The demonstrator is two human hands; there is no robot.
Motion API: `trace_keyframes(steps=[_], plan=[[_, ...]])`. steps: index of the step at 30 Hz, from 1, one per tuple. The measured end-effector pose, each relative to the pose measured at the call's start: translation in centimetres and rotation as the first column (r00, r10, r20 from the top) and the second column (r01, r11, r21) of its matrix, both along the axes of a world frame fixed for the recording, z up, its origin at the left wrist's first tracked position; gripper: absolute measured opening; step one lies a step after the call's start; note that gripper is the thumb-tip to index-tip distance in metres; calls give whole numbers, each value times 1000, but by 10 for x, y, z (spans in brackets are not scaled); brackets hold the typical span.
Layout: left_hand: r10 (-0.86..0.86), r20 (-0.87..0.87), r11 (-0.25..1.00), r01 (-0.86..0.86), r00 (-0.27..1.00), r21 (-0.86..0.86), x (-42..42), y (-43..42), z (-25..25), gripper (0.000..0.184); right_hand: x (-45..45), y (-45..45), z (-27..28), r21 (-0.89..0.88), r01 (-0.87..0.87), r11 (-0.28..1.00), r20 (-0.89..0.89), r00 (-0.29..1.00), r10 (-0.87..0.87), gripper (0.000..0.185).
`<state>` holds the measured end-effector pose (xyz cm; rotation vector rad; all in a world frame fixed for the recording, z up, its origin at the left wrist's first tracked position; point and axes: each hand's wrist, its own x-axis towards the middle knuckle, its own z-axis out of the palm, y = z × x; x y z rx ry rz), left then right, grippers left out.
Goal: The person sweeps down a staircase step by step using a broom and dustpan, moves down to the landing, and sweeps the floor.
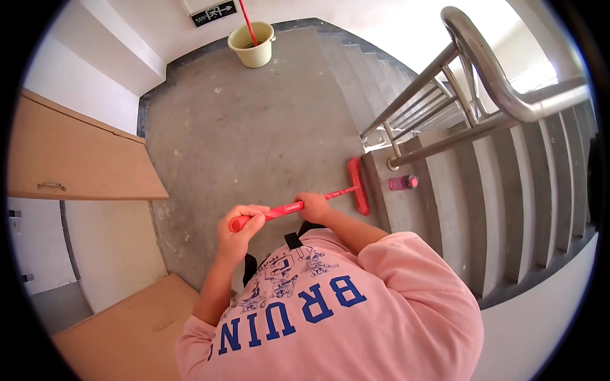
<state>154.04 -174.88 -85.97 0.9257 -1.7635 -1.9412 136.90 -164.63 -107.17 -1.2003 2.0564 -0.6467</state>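
Observation:
A red broom [286, 210] is held across the front of my body, its handle sloping up to the right. My left hand [241, 227] wraps round the handle near its top end. Further down the handle, my right hand [312, 208] is also closed round it. The red broom head [358, 186] is at the floor beside the edge of the stairs, to the right of my right hand. Just past it stands or lies a pink bottle [400, 183] on a stair tread; I cannot tell which.
A cream bucket [254, 57] with a red stick [246, 19] in it stands by the far wall. Stairs [495, 209] run along the right, with a metal handrail [489, 76] above them. A brown door [82, 152] is at the left. Grey concrete floor [241, 127] lies ahead.

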Motion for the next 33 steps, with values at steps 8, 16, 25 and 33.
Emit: trace_keyframes(steps=[8,16,25,33], plan=[[48,-35,983,-54,998,-177,-33,-12,31,5,-27,-31,12,-231,-113,966,31,992,124,11],[223,-71,901,-233,972,-366,-13,-17,66,3,4,-92,46,-344,-239,908,114,949,293,14],[65,-153,726,-152,986,-671,-10,-21,96,5,2,-121,97,-423,-425,800,145,840,523,20],[130,-235,840,-233,963,-490,-32,-31,66,3,-60,-124,86,-312,-326,892,-27,942,335,22]])
